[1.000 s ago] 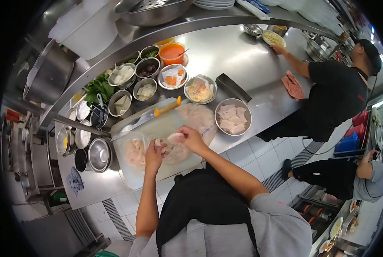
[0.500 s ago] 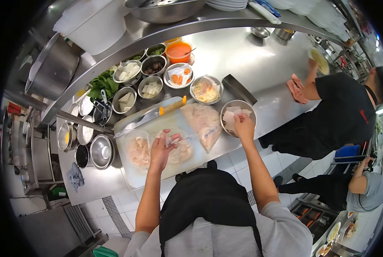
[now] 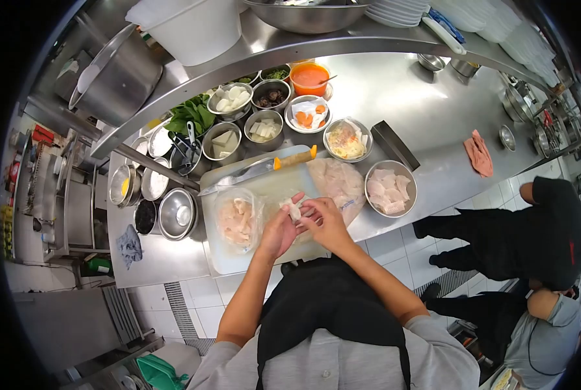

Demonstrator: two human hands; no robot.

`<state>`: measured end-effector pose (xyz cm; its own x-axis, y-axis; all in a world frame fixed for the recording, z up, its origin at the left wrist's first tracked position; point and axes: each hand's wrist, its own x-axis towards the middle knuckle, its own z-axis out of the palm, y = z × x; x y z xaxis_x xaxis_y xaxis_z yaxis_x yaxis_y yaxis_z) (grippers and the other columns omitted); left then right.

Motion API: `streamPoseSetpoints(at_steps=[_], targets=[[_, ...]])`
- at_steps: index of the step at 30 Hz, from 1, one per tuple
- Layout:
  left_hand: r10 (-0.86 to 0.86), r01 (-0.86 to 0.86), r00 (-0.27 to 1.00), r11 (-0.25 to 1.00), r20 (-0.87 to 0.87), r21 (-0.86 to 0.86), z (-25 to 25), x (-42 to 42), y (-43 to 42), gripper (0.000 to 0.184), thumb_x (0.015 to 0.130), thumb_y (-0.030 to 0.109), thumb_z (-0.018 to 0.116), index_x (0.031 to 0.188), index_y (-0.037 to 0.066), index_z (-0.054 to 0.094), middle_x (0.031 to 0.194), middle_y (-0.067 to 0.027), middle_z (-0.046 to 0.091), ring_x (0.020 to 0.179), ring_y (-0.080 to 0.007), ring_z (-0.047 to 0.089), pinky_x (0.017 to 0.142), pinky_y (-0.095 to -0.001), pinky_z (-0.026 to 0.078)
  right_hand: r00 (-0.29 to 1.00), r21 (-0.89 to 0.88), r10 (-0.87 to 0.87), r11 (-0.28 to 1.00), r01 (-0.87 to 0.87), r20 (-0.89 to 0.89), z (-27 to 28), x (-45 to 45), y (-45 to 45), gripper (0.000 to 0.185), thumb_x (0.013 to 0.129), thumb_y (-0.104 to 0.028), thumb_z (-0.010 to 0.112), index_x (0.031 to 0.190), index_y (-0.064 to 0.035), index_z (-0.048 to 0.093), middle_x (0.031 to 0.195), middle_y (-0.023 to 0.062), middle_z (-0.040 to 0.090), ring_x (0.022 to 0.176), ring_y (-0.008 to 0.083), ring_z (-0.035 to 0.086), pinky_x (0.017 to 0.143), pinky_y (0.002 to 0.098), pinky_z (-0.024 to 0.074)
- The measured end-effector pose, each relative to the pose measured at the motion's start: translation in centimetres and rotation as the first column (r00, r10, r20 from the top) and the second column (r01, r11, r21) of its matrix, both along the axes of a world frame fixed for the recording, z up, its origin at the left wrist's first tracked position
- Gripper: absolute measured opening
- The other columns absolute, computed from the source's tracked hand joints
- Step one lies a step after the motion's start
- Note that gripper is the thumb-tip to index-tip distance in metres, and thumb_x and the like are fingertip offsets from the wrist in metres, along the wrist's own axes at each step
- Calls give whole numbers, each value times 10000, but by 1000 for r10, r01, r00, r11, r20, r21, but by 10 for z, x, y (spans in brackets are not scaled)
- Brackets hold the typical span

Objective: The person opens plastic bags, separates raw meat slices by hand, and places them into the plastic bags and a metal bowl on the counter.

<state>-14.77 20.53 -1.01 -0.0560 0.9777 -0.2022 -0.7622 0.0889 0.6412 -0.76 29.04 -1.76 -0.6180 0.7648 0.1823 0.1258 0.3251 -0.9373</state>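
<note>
My left hand (image 3: pixel 278 233) is palm up over the cutting board (image 3: pixel 235 265), with a small pale slice of raw meat or fish (image 3: pixel 295 212) held in its fingers. My right hand (image 3: pixel 328 224) meets it from the right, its fingertips pinched at the same slice. To the left lies a clear plastic bag of pale raw pieces (image 3: pixel 236 220). Behind my right hand is another plastic bag of pale flesh (image 3: pixel 336 182). A steel bowl (image 3: pixel 414 195) farther right holds several flat pale slices (image 3: pixel 388 188). Under my hands, more pale pieces are partly hidden.
A knife (image 3: pixel 241 174) with a yellow-ended handle lies along the board's back edge. Behind stand several steel bowls of ingredients and an orange sauce tub (image 3: pixel 310 79). An overhead shelf (image 3: pixel 277 55) crosses the back. Two people in dark trousers stand at right, beyond a pink cloth (image 3: pixel 478 153).
My right hand has left the bowl of slices and come left to my left hand. The co-worker in black has moved back from the counter. The view has shifted.
</note>
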Motion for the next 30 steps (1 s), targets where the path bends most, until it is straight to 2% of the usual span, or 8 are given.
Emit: streamPoseSetpoints(at_steps=[8, 14, 16, 20, 22, 26, 28, 30], targets=[[59, -71, 984, 995, -170, -67, -14, -7, -14, 511, 1045, 309, 370, 1489, 62, 318, 1394, -106, 494, 1246, -260, 517, 1046, -424, 402, 999, -133, 19, 991, -13, 41, -24, -26, -12, 298, 869, -199, 715, 1104, -30, 646, 1145, 166, 555, 860, 244, 672, 734, 327, 555], [93, -150, 948, 974, -304, -171, -10, -2, -17, 434, 1011, 191, 500, 1414, 46, 428, 1309, -89, 544, 1159, -200, 569, 941, -344, 487, 976, -220, 93, 974, -48, 198, -25, -30, -8, 255, 933, -142, 622, 1131, 19, 621, 1222, 143, 546, 878, 211, 665, 731, 308, 550], [146, -269, 841, 948, -522, -169, -24, -11, -17, 357, 966, 117, 579, 1308, 28, 529, 1152, -72, 605, 1021, -144, 612, 845, -296, 520, 992, -290, 28, 957, 8, 120, -35, -34, -10, 252, 943, -159, 616, 1130, 10, 628, 1129, 113, 611, 847, 176, 659, 709, 287, 543], [177, -336, 817, 920, -549, -202, -23, -20, -26, 286, 939, 79, 607, 1217, 17, 585, 1014, -42, 626, 903, -94, 612, 767, -262, 526, 960, -522, 191, 851, -58, 204, -16, -30, -7, 237, 952, -166, 609, 1119, -3, 646, 961, 76, 670, 783, 140, 645, 690, 275, 532], [122, -260, 780, 955, -614, -141, -16, -22, -30, 285, 923, 55, 598, 1205, 13, 590, 955, -38, 638, 842, -86, 609, 750, -262, 519, 976, -387, 181, 914, -122, 120, -12, -29, -12, 225, 931, -192, 614, 1032, 2, 667, 789, 110, 704, 742, 151, 675, 678, 315, 524], [299, -478, 583, 878, -755, -21, -14, -49, -43, 324, 891, 1, 573, 1212, 24, 604, 943, -52, 653, 774, -96, 612, 731, -252, 510, 958, -337, 253, 921, -196, 134, -11, -26, 12, 186, 927, -161, 608, 1016, -17, 686, 867, 126, 711, 749, 208, 688, 670, 324, 531], [284, -615, 361, 789, -888, 3, 6, -71, -53, 380, 880, -16, 556, 1255, 26, 593, 997, -90, 663, 820, -153, 634, 779, -281, 513, 984, 66, 87, 993, -98, 156, -5, -24, 25, 165, 897, -78, 617, 1040, -54, 696, 915, 119, 701, 810, 235, 682, 728, 330, 520], [194, -679, 219, 734, -956, -7, 15, -88, -63, 408, 875, -20, 552, 1279, 28, 585, 1051, -119, 667, 881, -198, 647, 826, -313, 514, 956, 131, 131, 977, -170, 262, -7, -21, 37, 189, 883, -95, 622, 1057, -62, 688, 998, 134, 687, 865, 271, 672, 749, 368, 525]])
